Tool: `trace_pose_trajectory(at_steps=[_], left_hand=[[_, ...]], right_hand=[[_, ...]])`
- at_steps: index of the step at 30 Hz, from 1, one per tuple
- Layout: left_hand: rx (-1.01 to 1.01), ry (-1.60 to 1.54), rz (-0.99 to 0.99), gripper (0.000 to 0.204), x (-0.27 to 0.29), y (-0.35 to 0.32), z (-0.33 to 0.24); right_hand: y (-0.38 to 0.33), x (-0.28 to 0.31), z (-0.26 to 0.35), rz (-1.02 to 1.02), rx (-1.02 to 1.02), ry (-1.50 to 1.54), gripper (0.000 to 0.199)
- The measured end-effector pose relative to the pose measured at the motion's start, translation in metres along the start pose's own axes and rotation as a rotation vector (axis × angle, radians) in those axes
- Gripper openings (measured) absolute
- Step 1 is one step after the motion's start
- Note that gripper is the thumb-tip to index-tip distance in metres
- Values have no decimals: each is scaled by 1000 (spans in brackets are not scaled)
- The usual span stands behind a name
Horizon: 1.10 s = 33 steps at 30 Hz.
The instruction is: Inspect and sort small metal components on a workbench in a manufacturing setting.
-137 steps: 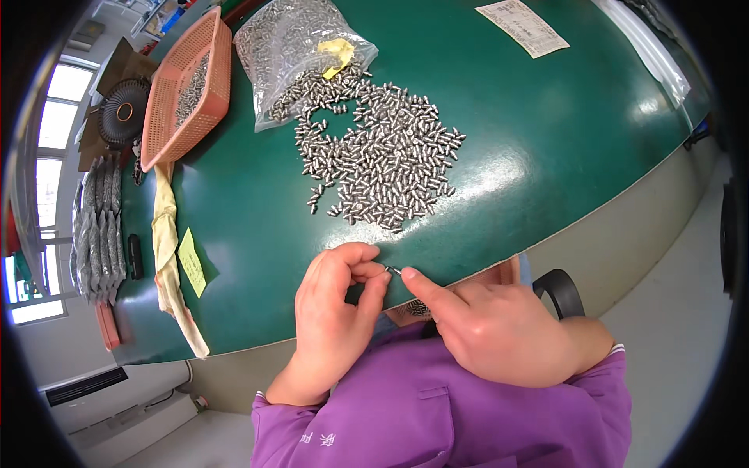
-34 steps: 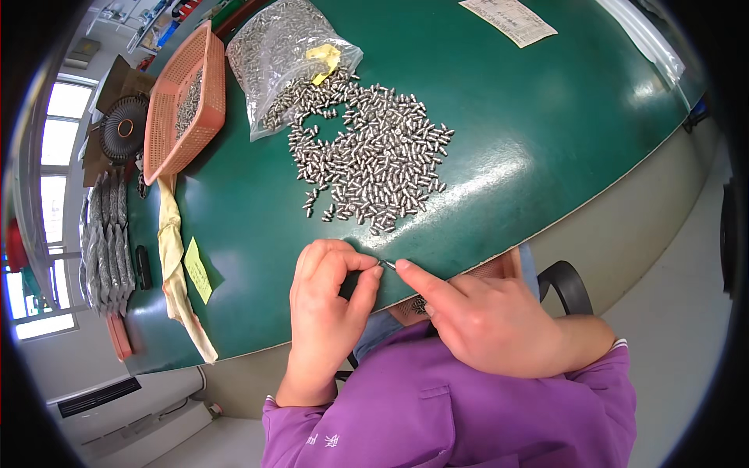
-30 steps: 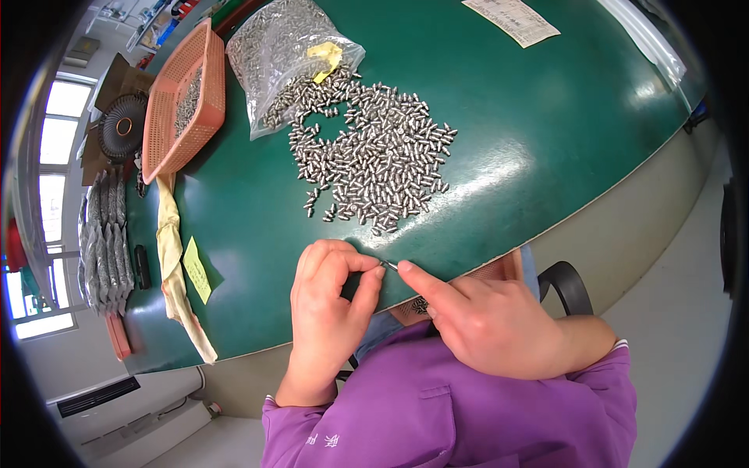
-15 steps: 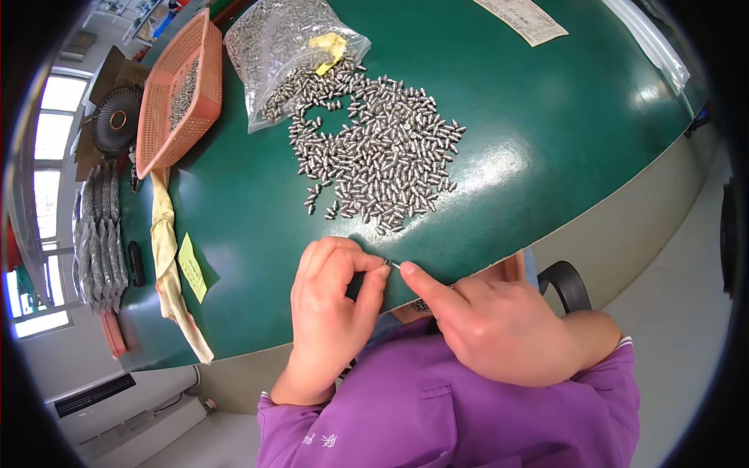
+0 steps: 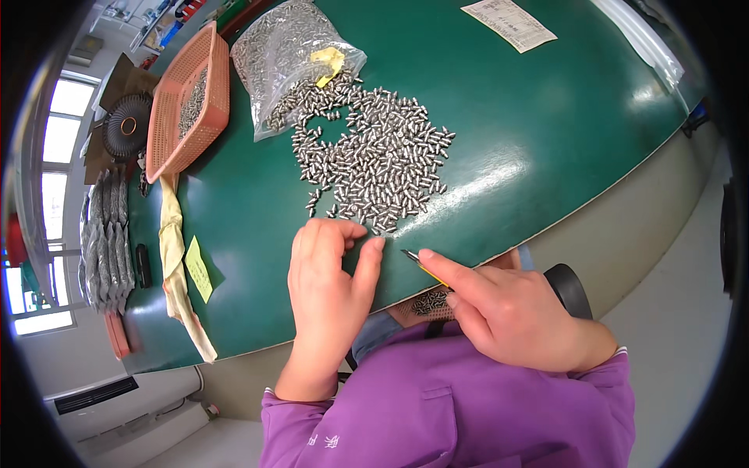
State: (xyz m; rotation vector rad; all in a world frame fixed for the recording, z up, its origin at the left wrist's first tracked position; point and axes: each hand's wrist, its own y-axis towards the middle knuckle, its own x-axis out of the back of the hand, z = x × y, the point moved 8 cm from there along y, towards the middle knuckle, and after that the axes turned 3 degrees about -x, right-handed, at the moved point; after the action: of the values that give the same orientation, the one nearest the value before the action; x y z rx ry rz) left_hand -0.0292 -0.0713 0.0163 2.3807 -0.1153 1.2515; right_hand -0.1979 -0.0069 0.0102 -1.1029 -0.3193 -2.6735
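On the near side of the pile of metal pieces (image 5: pixel 382 160) | left hand (image 5: pixel 324 277) is poising beside it, thumb and forefinger slightly parted, nothing visible between | right hand (image 5: pixel 511 312) is gripping a slim yellow-handled tool (image 5: pixel 434 274), forefinger lying along it, probably for steadiness | pile is gleaming, smooth, tapered-bodied | beyond pile, clear crinkled bag (image 5: pixel 264 117) is slumping

Beyond the left hand (image 5: pixel 330 281), the way is blocked by a heap of pointed silver metal parts (image 5: pixel 390 160) (backed by a bulging clear plastic bag (image 5: pixel 290 43)). Right of the heap — over the glossy green tabletop (image 5: pixel 562 125) — passage is offered; leftward, room is bounded by a twisted cream cloth (image 5: pixel 172 246).
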Motion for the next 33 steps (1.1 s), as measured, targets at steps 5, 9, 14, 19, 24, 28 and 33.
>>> trace_pose_trajectory(at_steps=[5,9,14,19,24,28,33], left_hand=[[9,9,16,17,-5,0,-1],[14,-90,148,17,-4,-9,-6],[-30,-124,147,15,-2,-11,-9],[40,-163,129,17,-5,-14,-1],[19,-182,120,17,-4,-12,-4],[2,-179,115,18,-3,-12,-5],[15,-174,94,18,-3,-14,-3]], right_hand=[[-1,-2,0,-3,6,8,60],[0,-5,2,2,11,-29,59],[1,-13,6,32,23,-60,61],[3,-15,9,14,62,-79,63],[4,-14,14,-12,151,-134,54],[7,-13,18,58,146,-175,55],[5,-14,13,4,106,-87,53]])
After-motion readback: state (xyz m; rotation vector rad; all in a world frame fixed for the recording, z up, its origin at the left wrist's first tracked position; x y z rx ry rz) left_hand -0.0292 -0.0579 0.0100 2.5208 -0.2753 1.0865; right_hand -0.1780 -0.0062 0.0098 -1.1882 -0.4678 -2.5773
